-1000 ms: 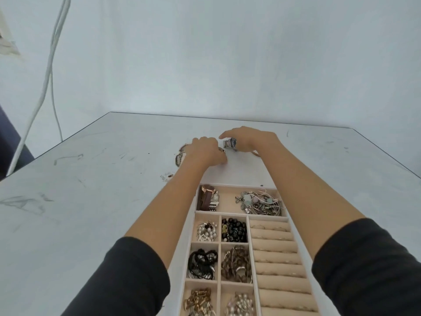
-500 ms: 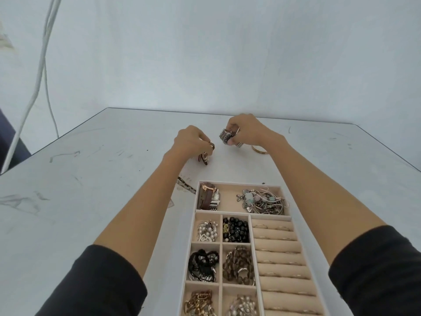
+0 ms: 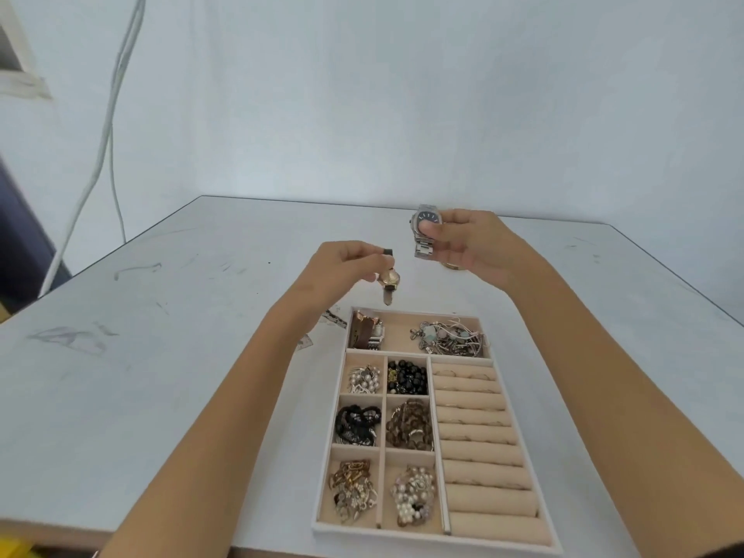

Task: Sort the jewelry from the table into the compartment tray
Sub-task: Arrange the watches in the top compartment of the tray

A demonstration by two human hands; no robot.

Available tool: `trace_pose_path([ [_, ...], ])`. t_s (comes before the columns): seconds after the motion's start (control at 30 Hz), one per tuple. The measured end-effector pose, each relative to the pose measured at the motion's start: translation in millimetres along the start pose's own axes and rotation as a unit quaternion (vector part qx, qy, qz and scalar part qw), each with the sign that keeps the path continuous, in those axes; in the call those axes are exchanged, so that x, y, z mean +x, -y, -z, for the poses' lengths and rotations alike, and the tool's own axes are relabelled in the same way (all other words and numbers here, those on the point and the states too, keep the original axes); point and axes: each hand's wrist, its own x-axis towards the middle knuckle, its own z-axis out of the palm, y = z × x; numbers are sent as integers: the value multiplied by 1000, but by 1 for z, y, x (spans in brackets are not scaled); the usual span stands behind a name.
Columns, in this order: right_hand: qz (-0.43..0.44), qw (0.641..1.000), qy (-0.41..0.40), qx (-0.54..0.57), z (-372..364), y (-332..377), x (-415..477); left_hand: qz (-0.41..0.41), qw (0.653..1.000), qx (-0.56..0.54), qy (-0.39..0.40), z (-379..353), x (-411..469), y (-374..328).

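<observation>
Two grips are raised over the bench point(image 3: 161, 376), at 12 o'clock from the compartment tray point(image 3: 396, 330); left grip point(image 3: 342, 267) pinches a gold watch point(image 3: 388, 277) by its brown strap, case hanging below; right grip point(image 3: 471, 243) is curled round a silver watch point(image 3: 424, 235), thumb on the dial, at 2 o'clock from the gold watch; other watches point(image 3: 368, 336) lie in the tray's 11 o'clock compartment.

Two hands point(image 3: 342, 267) point(image 3: 475, 247), two held watches point(image 3: 389, 278) point(image 3: 424, 235), one tray point(image 3: 402, 535)

gold watch point(image 3: 389, 278): dangling above table | steel watch point(image 3: 422, 247): held aloft | tray point(image 3: 422, 537): compartments mostly filled
</observation>
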Motion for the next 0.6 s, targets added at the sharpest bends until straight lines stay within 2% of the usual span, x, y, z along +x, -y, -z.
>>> trace_pose_path([
  [0.1, -21, 999, -3, 46, -1, -2, -23, -19, 1000, 16, 1, -8, -12, 2],
  [0.27, -44, 997, -15, 56, -3, -9, -49, -28, 994, 104, 17, -11, -20, 11],
  [0.43, -64, 998, -25, 3, -7, -19, -61, -26, 979, 202, 20, -9, -20, 15],
  [0.6, -80, 996, -14, -43, -16, -24, -66, -35, 981, 185, 43, -3, -18, 20],
])
